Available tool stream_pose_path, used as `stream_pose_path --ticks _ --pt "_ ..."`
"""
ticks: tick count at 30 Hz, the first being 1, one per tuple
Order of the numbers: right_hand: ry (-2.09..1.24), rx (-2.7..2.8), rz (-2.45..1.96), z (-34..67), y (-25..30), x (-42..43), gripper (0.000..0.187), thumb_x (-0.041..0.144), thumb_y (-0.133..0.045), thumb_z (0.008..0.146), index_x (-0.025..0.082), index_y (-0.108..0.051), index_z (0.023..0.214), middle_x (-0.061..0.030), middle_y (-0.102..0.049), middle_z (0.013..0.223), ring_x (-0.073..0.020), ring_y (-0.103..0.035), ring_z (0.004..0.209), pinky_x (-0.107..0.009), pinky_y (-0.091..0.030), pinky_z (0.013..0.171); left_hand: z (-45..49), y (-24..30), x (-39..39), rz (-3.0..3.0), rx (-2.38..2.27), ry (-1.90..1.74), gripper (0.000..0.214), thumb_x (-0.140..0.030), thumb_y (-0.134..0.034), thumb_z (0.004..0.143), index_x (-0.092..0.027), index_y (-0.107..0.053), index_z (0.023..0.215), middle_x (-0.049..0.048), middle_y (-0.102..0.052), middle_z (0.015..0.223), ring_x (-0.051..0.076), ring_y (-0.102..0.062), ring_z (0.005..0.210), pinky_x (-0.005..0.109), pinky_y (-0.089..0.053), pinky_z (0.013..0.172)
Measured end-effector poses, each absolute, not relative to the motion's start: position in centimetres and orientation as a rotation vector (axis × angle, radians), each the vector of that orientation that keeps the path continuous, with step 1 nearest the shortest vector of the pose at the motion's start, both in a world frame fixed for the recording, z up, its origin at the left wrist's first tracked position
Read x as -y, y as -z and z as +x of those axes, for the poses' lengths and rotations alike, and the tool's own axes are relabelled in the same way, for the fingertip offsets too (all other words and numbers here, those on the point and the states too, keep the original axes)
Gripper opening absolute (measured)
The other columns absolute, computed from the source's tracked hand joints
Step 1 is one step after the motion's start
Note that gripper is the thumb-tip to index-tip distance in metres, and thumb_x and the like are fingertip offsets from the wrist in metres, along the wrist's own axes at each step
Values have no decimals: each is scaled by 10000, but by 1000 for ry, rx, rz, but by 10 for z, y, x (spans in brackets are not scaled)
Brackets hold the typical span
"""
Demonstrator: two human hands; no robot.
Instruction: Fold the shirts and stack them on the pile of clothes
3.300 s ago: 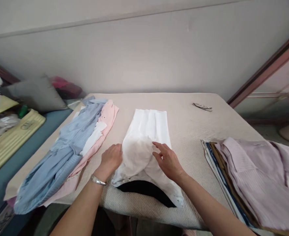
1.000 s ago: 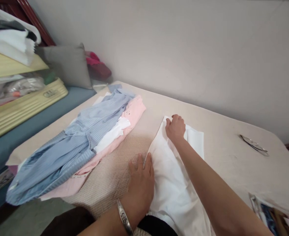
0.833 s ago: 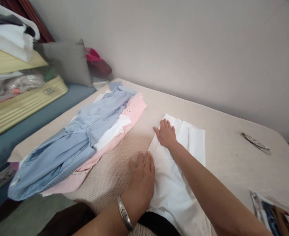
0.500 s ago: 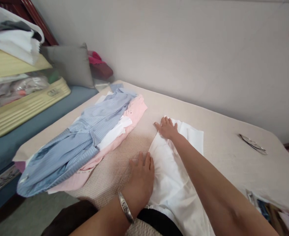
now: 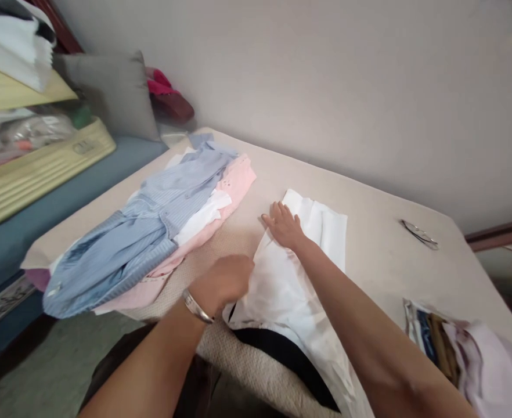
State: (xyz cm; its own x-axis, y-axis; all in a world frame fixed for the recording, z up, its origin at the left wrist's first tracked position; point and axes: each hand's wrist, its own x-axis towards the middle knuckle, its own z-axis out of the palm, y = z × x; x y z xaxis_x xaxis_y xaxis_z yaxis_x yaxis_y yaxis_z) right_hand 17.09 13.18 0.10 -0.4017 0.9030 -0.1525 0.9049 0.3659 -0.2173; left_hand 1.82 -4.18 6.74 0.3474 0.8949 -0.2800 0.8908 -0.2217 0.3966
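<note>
A folded white shirt (image 5: 291,273) lies lengthwise on the beige padded table (image 5: 378,255). My right hand (image 5: 282,223) rests flat on its far left edge, fingers stretched out. My left hand (image 5: 223,281), with a silver bangle on the wrist, is curled at the shirt's near left edge, where the cloth is lifted a little. Its fingers appear to pinch that edge. A black piece (image 5: 277,348) shows under the shirt's near end.
A pile of blue, white and pink shirts (image 5: 160,215) lies on the table's left. Folded garments (image 5: 469,348) are stacked at the right front. Spectacles (image 5: 419,233) sit at the far right. A grey cushion (image 5: 108,93) and yellow case (image 5: 33,174) are at the left.
My left hand was flat on the shirt's left edge; now it is curled and drawn back to the near edge. My right hand stays flat at the far edge. The view shifted right.
</note>
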Motion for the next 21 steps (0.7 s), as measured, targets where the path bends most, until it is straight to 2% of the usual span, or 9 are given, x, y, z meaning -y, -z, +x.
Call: stream_pose_path --ticks 2,5,9,12,14,18,21 --pt "462 -2748 1615 183 -15 -88 730 595 -263 1054 168 -197 1642 -142 -171 1704 -309 -115 1575 -600 -192 1238 3 -80 39 2107 -1560 -47 238 -131 -511 894 -162 -747 912 123 -753 947 253 -701 919 343 -522 798" --pt "536 -2965 1362 203 -27 -1 657 521 -318 1068 178 -265 1625 -142 -261 1678 -292 -193 1562 -568 -290 1224 -6 -89 39 2110 -1449 -98 255 -76 -509 826 -169 -745 853 96 -759 919 228 -694 891 314 -492 792" --pt "473 -2999 1238 222 -26 89 559 328 -413 1058 166 -348 1589 -137 -327 1650 -277 -235 1551 -552 -344 1214 1 -81 46 2093 -1277 8 243 -60 -546 777 -170 -761 808 101 -773 891 222 -702 841 298 -477 752" --pt "384 -3003 1193 224 -19 114 546 270 -497 1025 158 -419 1553 -147 -358 1631 -307 -278 1533 -567 -358 1208 6 -71 47 2086 -1465 121 201 -133 -567 819 -133 -768 829 169 -773 928 276 -719 847 328 -481 706" --pt "353 -3005 1146 221 -14 120 552 278 -547 1007 147 -449 1534 -155 -368 1622 -329 -306 1519 -578 -354 1210 8 -67 47 2036 -1570 186 238 -204 -552 860 -107 -764 812 194 -765 869 282 -722 786 331 -486 670" --pt "372 -3003 1098 219 -11 123 621 346 -582 1005 113 -411 1554 -166 -348 1628 -335 -321 1512 -555 -350 1219 17 -64 43 1819 -1514 315 397 -324 -481 908 -88 -745 727 150 -695 598 235 -669 564 316 -497 609" --pt "378 -3012 1114 222 -13 123 641 365 -589 1003 100 -402 1556 -170 -352 1626 -336 -317 1514 -554 -341 1222 27 -63 42 1760 -1463 350 367 -330 -518 873 -75 -736 727 148 -689 588 231 -656 535 315 -497 579"
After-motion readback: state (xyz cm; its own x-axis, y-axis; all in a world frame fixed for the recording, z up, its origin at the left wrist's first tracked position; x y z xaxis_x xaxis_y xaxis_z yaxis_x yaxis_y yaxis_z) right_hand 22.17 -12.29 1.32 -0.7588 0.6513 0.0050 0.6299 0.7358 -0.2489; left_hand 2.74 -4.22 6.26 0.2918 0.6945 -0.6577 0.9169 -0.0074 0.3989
